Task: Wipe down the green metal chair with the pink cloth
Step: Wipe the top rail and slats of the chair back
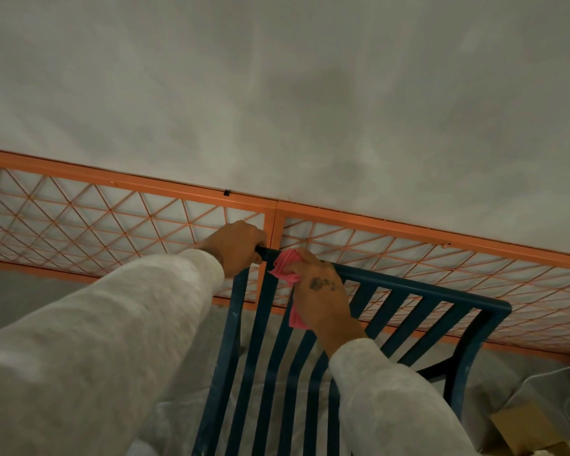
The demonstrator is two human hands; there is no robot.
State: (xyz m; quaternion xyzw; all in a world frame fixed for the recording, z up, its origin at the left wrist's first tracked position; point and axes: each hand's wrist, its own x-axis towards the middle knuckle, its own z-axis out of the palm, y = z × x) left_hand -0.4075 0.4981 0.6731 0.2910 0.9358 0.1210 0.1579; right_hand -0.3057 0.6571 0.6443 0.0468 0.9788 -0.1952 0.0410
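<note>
You face a big grey wall (277, 77) with an orange wire fence (79, 218) low along it, and the dark green chair (441, 294) stands in front of that fence. Your left hand (237, 248) has its fingers curled tight round the left end of the chair's top bar. Just beside it, your right hand (323, 301) grips the pink cloth (285, 263) and presses it on that same bar.

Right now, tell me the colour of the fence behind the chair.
Fence: orange, diamond mesh; head view.
</note>
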